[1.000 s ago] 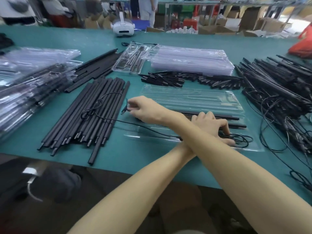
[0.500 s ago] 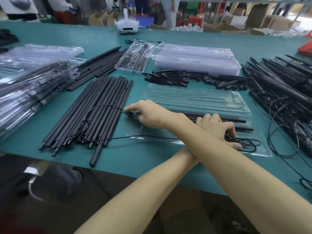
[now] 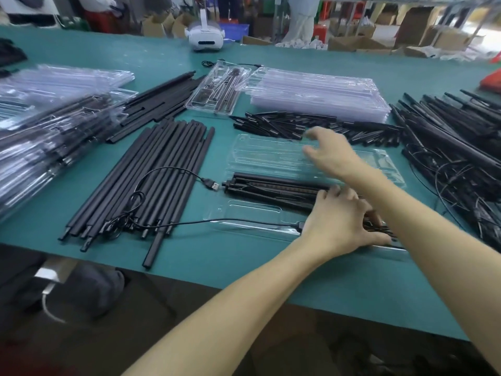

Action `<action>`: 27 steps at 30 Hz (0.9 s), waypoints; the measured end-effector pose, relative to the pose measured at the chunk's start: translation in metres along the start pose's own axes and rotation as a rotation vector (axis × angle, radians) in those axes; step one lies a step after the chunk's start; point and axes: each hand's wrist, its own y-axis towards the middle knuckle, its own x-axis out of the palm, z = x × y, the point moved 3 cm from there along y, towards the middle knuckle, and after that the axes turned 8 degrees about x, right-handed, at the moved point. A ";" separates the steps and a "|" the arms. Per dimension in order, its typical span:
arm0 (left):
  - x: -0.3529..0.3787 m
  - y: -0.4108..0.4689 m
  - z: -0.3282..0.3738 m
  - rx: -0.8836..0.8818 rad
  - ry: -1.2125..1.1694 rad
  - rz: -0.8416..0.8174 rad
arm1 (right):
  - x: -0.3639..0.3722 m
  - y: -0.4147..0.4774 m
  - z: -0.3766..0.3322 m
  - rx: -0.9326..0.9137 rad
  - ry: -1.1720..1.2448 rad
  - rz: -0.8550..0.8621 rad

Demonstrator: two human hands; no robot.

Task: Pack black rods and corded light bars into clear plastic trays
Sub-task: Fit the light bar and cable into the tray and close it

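Nearest, the left hand (image 3: 339, 222) curls its fingers over the coiled cord (image 3: 378, 228) at the tray's (image 3: 252, 210) right near corner, and the light bar (image 3: 271, 187) lies along the tray's middle. Beyond, the right hand (image 3: 332, 156), spread and blurred, has released the plug (image 3: 212, 184), which now lies on the tabletop (image 3: 217, 261), so the cord's loose end probably remains to be tucked in. No writing is legible.

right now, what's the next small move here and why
Probably the right hand should draw the loose cable into the tray: the left hand holds the coiled end, yet the cable loops over the loose rods and its USB plug lies on the table.
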 end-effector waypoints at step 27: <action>0.005 0.006 -0.001 0.026 -0.050 0.044 | -0.044 -0.030 0.142 0.571 1.058 0.431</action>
